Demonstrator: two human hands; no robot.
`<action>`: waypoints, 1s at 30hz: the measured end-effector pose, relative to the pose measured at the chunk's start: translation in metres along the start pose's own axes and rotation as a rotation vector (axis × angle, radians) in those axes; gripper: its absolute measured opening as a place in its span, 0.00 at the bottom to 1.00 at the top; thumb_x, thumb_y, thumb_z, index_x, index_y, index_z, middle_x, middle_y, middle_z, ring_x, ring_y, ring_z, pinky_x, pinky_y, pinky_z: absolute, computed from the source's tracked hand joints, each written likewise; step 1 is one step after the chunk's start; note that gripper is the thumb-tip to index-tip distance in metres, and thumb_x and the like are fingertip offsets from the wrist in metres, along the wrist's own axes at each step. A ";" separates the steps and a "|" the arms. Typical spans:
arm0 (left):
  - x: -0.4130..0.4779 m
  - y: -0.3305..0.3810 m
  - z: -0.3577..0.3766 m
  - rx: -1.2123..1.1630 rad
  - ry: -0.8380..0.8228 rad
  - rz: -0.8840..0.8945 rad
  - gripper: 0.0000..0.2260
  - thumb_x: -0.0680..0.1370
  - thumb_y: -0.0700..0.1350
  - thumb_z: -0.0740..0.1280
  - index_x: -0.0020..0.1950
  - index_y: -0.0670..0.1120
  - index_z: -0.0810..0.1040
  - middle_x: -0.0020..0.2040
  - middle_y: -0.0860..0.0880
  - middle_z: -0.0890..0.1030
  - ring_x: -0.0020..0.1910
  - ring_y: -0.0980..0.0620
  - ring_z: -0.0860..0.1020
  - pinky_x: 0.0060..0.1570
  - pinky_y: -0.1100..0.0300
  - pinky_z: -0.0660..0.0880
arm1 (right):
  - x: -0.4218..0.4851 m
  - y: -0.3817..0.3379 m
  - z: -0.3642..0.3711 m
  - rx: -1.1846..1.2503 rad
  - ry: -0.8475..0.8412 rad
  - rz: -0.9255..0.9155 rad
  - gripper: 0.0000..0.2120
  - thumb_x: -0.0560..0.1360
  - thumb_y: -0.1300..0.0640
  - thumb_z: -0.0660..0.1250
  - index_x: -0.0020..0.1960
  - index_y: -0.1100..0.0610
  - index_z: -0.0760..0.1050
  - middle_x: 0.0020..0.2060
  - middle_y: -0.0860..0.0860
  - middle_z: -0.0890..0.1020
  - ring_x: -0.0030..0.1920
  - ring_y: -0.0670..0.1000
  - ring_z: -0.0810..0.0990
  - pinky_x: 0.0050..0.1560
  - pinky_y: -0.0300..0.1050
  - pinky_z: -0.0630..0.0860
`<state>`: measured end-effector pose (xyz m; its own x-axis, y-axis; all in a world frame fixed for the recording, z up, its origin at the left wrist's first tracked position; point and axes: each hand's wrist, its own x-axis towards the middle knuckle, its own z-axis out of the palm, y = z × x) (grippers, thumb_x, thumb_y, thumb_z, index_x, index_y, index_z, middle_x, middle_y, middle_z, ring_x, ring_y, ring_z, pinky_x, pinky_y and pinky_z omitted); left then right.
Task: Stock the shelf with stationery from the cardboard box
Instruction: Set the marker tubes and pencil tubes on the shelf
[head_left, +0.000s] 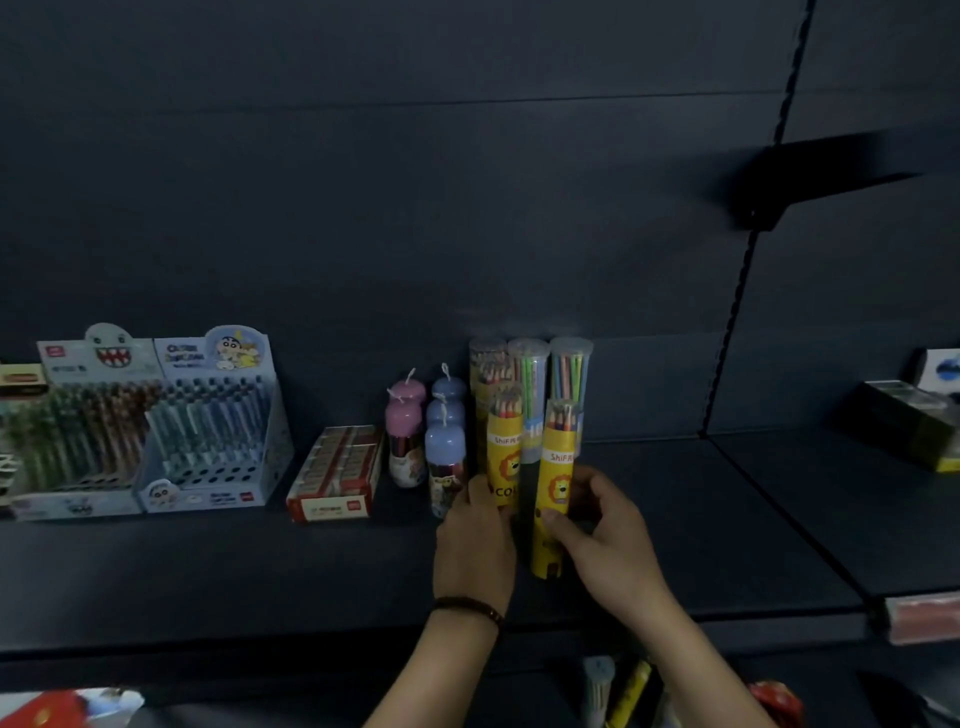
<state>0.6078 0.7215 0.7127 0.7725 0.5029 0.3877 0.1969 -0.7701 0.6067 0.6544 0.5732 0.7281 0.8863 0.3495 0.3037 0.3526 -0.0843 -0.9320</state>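
On the dark shelf (260, 571), left fingers (475, 492) grip left tube (506, 457), right fingers (588, 480) right tube (556, 470).

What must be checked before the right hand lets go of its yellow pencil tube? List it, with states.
1. Right hand grips front yellow tube: ok.
2. Left hand holds rear yellow tube: ok.
3. Front tube roughly upright: ok.
4. Its base flat on the shelf: cannot tell.
5. Clear tubes behind standing: ok.
6. Bare shelf to the right: ok.
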 end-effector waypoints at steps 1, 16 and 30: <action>0.001 -0.001 0.000 0.009 -0.006 -0.016 0.11 0.84 0.45 0.66 0.66 0.48 0.72 0.59 0.47 0.82 0.56 0.48 0.81 0.52 0.54 0.79 | 0.000 0.000 0.001 -0.004 -0.001 -0.001 0.16 0.77 0.61 0.76 0.60 0.46 0.80 0.51 0.38 0.86 0.53 0.40 0.84 0.58 0.44 0.81; 0.004 -0.045 -0.029 -0.140 0.021 0.162 0.09 0.81 0.39 0.70 0.58 0.50 0.80 0.49 0.53 0.82 0.45 0.58 0.79 0.43 0.76 0.70 | 0.014 0.000 0.042 -0.148 0.100 -0.149 0.20 0.77 0.57 0.78 0.65 0.44 0.78 0.57 0.36 0.83 0.59 0.36 0.81 0.61 0.36 0.78; -0.006 -0.029 -0.015 -0.326 -0.101 0.231 0.14 0.82 0.41 0.66 0.65 0.55 0.77 0.55 0.57 0.83 0.54 0.61 0.81 0.56 0.55 0.81 | 0.013 -0.001 0.061 -0.170 0.190 -0.152 0.18 0.77 0.61 0.76 0.63 0.46 0.81 0.53 0.35 0.84 0.56 0.32 0.81 0.56 0.24 0.74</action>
<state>0.5888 0.7470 0.7029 0.8326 0.2781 0.4790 -0.1776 -0.6850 0.7066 0.6469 0.6350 0.7213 0.8543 0.1901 0.4837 0.5164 -0.2055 -0.8313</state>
